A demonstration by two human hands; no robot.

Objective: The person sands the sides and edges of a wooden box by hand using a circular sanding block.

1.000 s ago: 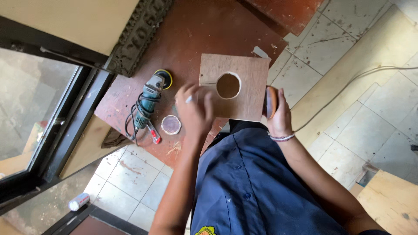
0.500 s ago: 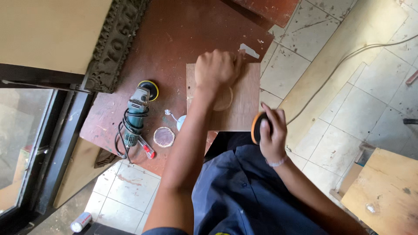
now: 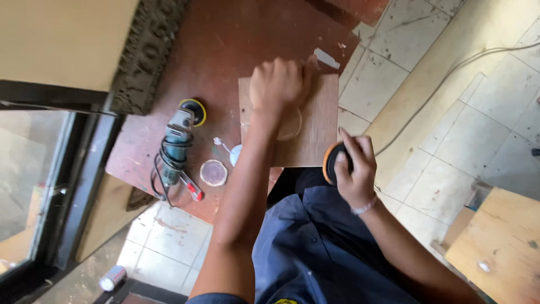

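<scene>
A square plywood board (image 3: pixel 318 132) with a round hole lies on a reddish-brown work panel (image 3: pixel 225 50). My left hand (image 3: pixel 278 84) presses down on the board's far part, covering most of the hole. My right hand (image 3: pixel 353 166) grips an orange round sanding pad (image 3: pixel 332 163) at the board's near right corner. A teal angle grinder (image 3: pixel 177 143) with a yellow disc and coiled cord lies to the left. A round wooden cutout (image 3: pixel 214 173) sits near it, beside a small white object (image 3: pixel 233 153).
A dark carved frame (image 3: pixel 143 50) and a window frame (image 3: pixel 84 169) stand at left. A cable (image 3: pixel 450 76) runs over the tiled floor at right. A plywood piece (image 3: pixel 500 242) lies at lower right. A small can (image 3: pixel 112 277) rests on the floor lower left.
My left hand moved from the board's near left edge up onto its far part over the hole. My right hand brought the sanding pad from the right edge to the near right corner.
</scene>
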